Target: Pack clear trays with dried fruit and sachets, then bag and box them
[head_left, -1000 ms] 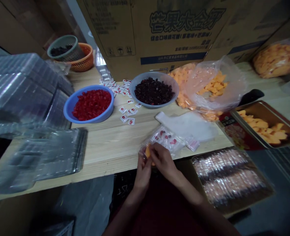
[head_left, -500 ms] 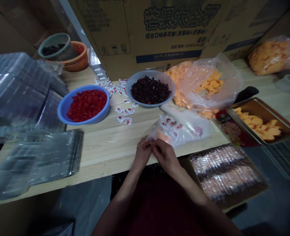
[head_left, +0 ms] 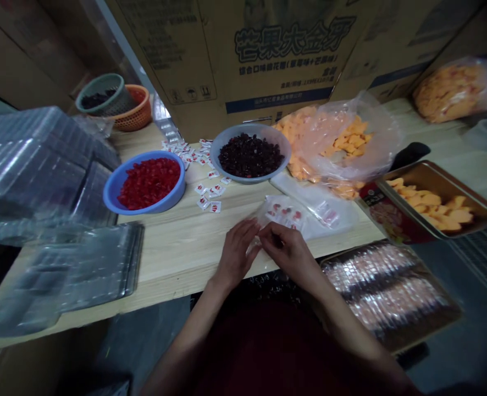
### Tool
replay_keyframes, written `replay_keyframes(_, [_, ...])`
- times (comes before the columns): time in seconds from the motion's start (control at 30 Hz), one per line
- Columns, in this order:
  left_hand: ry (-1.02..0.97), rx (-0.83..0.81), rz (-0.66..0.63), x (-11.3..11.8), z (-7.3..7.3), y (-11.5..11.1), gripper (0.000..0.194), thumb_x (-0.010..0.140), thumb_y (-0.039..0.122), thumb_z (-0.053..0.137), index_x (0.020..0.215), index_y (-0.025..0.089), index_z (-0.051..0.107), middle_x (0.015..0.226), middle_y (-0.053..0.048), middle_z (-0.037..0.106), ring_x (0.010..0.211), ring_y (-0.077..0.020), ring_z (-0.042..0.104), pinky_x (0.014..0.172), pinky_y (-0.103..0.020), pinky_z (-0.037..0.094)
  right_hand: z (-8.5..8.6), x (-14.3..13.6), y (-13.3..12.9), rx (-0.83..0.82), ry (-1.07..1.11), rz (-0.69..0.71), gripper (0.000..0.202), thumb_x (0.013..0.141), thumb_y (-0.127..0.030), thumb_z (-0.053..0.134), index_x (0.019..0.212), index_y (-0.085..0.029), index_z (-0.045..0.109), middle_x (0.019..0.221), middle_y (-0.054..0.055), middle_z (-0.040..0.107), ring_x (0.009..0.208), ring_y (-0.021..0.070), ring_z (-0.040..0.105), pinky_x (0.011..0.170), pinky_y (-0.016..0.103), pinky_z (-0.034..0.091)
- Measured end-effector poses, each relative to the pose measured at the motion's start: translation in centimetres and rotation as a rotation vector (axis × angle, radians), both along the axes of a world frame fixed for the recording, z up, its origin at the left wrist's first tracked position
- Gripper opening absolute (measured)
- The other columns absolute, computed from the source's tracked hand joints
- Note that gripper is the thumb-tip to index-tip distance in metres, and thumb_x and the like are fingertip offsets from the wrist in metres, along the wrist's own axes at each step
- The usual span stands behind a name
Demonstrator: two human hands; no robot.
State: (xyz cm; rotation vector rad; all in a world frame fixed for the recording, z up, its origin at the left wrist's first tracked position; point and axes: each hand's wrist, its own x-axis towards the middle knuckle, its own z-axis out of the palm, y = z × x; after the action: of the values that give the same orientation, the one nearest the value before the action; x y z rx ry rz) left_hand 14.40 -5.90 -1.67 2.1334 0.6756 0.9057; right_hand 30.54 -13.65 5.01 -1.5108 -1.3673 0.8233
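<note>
The clear pack [head_left: 282,219] lies ahead and rightward, nearer the right hand [head_left: 288,250] — whose grip pinches its near-left edge. The left hand [head_left: 237,250] meets that edge; its grip I cannot tell.

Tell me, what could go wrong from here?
1. The left grip and right grip are close to the front edge of the table, so something small might drop to the floor.
2. The open tin of orange pieces sits near that edge too; a bump could spill it.
3. Loose white sachets lie beside the blue bowl, so a careless reach might scatter them.
</note>
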Motion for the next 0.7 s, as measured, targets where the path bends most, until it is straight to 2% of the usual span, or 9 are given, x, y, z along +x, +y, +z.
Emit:
replay_keyframes(0.1, [-0.023, 0.042, -0.048, 1.1, 1.0, 1.2, 0.028, 0.089, 0.022, 0.064, 0.116, 0.028, 0.070, 0.119, -0.008, 0.072, 0.119, -0.0263, 0.062, 0.105, -0.048, 0.047, 1.7, 1.0, -1.3, 0.077, -0.063, 0.025, 0.016, 0.096, -0.032, 0.059, 0.106, -0.022, 0.066, 0.085, 0.002, 0.063, 0.078, 0.0162, 0.057, 0.070, 0.028, 0.047])
replay_keyframes(0.17, [-0.054, 0.079, -0.093, 1.6, 2.0, 2.0, 0.022, 0.089, 0.021, 0.064, 0.109, 0.027, 0.072, 0.114, -0.008, 0.074, 0.112, -0.0244, 0.065, 0.101, -0.044, 0.051, 2.4, 2.3, -2.5, 0.133, -0.188, 0.044, 0.049, 0.086, -0.041, 0.073, 0.131, -0.027, 0.059, 0.117, 0.008, 0.065, 0.109, 0.0252, 0.058, 0.093, 0.040, 0.049])
replay_keyframes(0.23, [-0.110, 0.129, -0.100, 2.1, 3.3, 2.5, 0.020, 0.089, 0.020, 0.065, 0.107, 0.026, 0.072, 0.112, -0.007, 0.075, 0.110, -0.0228, 0.067, 0.098, -0.041, 0.053, 2.4, 3.5, -3.5, 0.149, -0.318, 0.067, 0.078, 0.078, -0.044, 0.081, 0.147, -0.031, 0.045, 0.140, 0.010, 0.055, 0.131, 0.0308, 0.047, 0.108, 0.050, 0.041])
replay_keyframes(0.27, [-0.128, 0.152, -0.099, 2.4, 3.9, 2.7, 0.019, 0.089, 0.020, 0.065, 0.107, 0.025, 0.071, 0.113, -0.007, 0.075, 0.109, -0.0223, 0.067, 0.096, -0.040, 0.053, 2.2, 4.0, -3.9, 0.151, -0.356, 0.064, 0.077, 0.082, -0.041, 0.078, 0.150, -0.032, 0.043, 0.143, 0.010, 0.053, 0.134, 0.0301, 0.045, 0.111, 0.051, 0.039])
replay_keyframes(0.37, [-0.057, 0.193, -0.140, 3.3, 5.6, 3.1, 0.027, 0.090, 0.023, 0.066, 0.117, 0.026, 0.068, 0.118, -0.007, 0.073, 0.108, -0.0221, 0.068, 0.095, -0.039, 0.054, 1.0, 4.6, -4.4, 0.242, -0.346, -0.058, 0.043, 0.100, -0.022, 0.053, 0.142, -0.031, 0.052, 0.136, 0.008, 0.060, 0.127, 0.0225, 0.054, 0.107, 0.047, 0.046])
replay_keyframes(0.47, [0.162, 0.220, -0.294, 4.4, 6.6, 3.3, 0.041, 0.094, 0.027, 0.060, 0.134, 0.029, 0.058, 0.127, -0.006, 0.069, 0.112, -0.0225, 0.066, 0.097, -0.040, 0.054, 0.1, 4.7, -4.5, 0.352, -0.302, -0.151, 0.037, 0.101, -0.014, 0.044, 0.132, -0.027, 0.060, 0.124, 0.006, 0.068, 0.121, 0.0193, 0.061, 0.104, 0.044, 0.050])
replay_keyframes(0.57, [0.252, 0.282, -0.406, 5.1, 7.4, 3.2, 0.037, 0.097, 0.024, 0.049, 0.132, 0.029, 0.059, 0.127, -0.005, 0.068, 0.113, -0.0221, 0.066, 0.097, -0.039, 0.054, 1.1, 4.9, -5.7, 0.351, -0.263, -0.153, 0.034, 0.101, -0.017, 0.049, 0.132, -0.027, 0.061, 0.126, 0.006, 0.068, 0.123, 0.0179, 0.060, 0.105, 0.041, 0.051])
replay_keyframes(0.63, [0.254, 0.326, -0.347, 5.0, 8.1, 2.9, 0.035, 0.097, 0.025, 0.048, 0.129, 0.029, 0.060, 0.124, -0.004, 0.069, 0.109, -0.0220, 0.067, 0.095, -0.037, 0.055, 2.2, 5.7, -7.9, 0.330, -0.221, -0.203, 0.037, 0.098, -0.025, 0.059, 0.134, -0.028, 0.059, 0.136, 0.006, 0.063, 0.127, 0.0184, 0.057, 0.107, 0.040, 0.050])
replay_keyframes(0.7, [0.272, 0.371, -0.220, 4.2, 9.0, 2.5, 0.037, 0.098, 0.027, 0.047, 0.132, 0.033, 0.057, 0.126, 0.000, 0.068, 0.108, -0.0214, 0.066, 0.094, -0.038, 0.055, 2.2, 7.4, -11.1, 0.299, -0.203, -0.364, 0.043, 0.094, -0.030, 0.066, 0.136, -0.029, 0.057, 0.140, 0.005, 0.060, 0.129, 0.0202, 0.055, 0.110, 0.043, 0.047])
